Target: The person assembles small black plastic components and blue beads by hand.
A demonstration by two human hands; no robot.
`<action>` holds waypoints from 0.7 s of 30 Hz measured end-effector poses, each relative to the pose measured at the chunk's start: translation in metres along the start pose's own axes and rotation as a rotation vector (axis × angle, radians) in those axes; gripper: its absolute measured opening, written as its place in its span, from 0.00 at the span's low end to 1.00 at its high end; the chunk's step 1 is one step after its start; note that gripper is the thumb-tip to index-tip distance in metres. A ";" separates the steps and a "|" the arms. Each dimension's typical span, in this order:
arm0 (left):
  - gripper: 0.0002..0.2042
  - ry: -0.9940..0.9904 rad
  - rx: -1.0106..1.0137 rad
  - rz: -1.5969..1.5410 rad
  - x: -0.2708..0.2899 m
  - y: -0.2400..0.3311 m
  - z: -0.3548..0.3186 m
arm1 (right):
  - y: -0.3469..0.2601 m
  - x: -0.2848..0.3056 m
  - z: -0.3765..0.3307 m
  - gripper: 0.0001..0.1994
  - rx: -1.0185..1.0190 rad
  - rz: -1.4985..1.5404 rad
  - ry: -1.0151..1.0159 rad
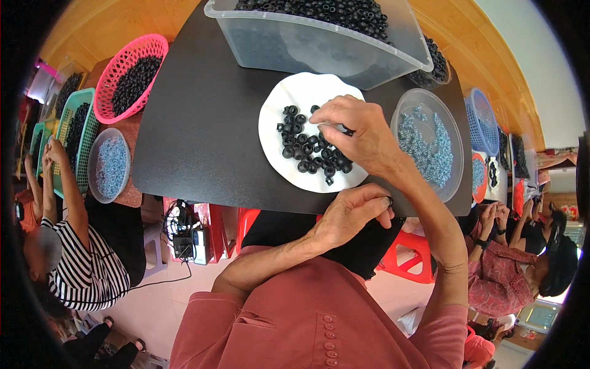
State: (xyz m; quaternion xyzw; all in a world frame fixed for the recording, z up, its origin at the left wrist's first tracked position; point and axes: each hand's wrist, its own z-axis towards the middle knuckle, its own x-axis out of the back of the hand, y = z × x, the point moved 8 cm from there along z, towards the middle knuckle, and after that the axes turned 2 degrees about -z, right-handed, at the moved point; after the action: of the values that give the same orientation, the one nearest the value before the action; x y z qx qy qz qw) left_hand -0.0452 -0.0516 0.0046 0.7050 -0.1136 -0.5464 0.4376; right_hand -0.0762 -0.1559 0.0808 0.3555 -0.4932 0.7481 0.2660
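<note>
My right hand [362,132] reaches over a white wavy-edged plate [276,154], its fingers curled and a small black piece showing between thumb and palm. A loose black round part [314,109] lies by its index fingertip. On the plate rest several small black hollow parts [307,150], glossy and bead-like. At the table's front edge, my left hand [356,212] is closed, with thumb and index pinching a small black part [389,201]. The fingers partly hide both held pieces, so their exact shape does not show.
A large clear bin [295,52] full of black parts stands behind the plate. Right of my hand sits a round clear tray [452,175] of small bluish transparent pieces. A pink basket [104,101] is at the left. People work at both sides.
</note>
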 end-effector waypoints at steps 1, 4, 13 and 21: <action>0.12 -0.003 0.003 0.007 0.000 0.000 0.000 | -0.002 -0.003 0.001 0.09 0.030 -0.072 -0.018; 0.12 -0.005 0.005 -0.002 0.000 -0.001 0.001 | -0.002 -0.006 0.003 0.09 0.042 -0.178 -0.016; 0.12 -0.002 0.021 -0.016 0.000 -0.003 0.000 | 0.000 -0.014 0.008 0.09 0.050 -0.340 -0.094; 0.11 0.034 -0.027 0.014 -0.001 0.002 -0.001 | 0.001 -0.011 0.012 0.08 0.064 -0.329 -0.065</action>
State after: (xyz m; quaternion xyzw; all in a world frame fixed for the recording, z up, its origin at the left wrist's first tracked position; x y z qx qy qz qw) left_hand -0.0442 -0.0520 0.0067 0.7074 -0.1037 -0.5330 0.4525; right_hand -0.0667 -0.1681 0.0746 0.4639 -0.4125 0.6979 0.3573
